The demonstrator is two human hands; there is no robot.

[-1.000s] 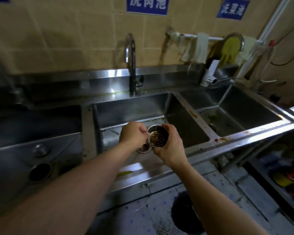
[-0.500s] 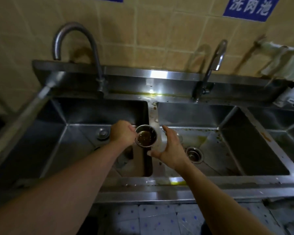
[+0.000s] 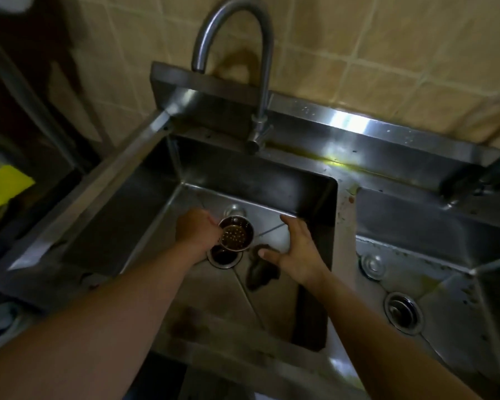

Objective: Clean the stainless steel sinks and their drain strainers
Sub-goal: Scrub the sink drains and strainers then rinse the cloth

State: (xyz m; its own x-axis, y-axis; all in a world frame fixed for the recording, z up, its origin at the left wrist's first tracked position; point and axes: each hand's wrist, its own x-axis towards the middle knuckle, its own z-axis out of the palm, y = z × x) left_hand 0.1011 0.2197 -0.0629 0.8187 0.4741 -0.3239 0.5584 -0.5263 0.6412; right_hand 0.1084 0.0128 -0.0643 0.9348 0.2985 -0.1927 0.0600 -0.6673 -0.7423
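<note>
Head view, looking down into a bank of stainless steel sinks. Left sink (image 3: 145, 215): a deep rectangular basin of brushed steel with creased, sloping floor panels that meet at a round drain opening (image 3: 225, 256), dark inside and ringed by a bright flange. Left hand (image 3: 196, 230) grips a drain strainer (image 3: 236, 233), a small steel cup with a perforated bottom and brownish residue on the holes; its fingers curl round the rim on the near-left side, and the cup hangs tilted directly above the drain opening, its mouth turned toward the camera. Right hand (image 3: 298, 251) is spread, fingers straight and holding nothing, hovering over the right part of the basin floor. Just below its thumb lies a dark, wet clump of debris (image 3: 261, 273) on the steel. A small round overflow fitting (image 3: 235, 210) sits behind the strainer on the basin floor. Gooseneck faucet (image 3: 259, 67): a matte steel tube arched over the back ledge, with a thin stream of water (image 3: 173, 157) falling at the basin's rear left corner. Right sink (image 3: 433, 284) is spotted with grime and has its own strainer (image 3: 402, 312) seated in the drain. Beige square wall tiles (image 3: 373, 53) rise behind; a yellow object (image 3: 3, 186) shows at far left.
</note>
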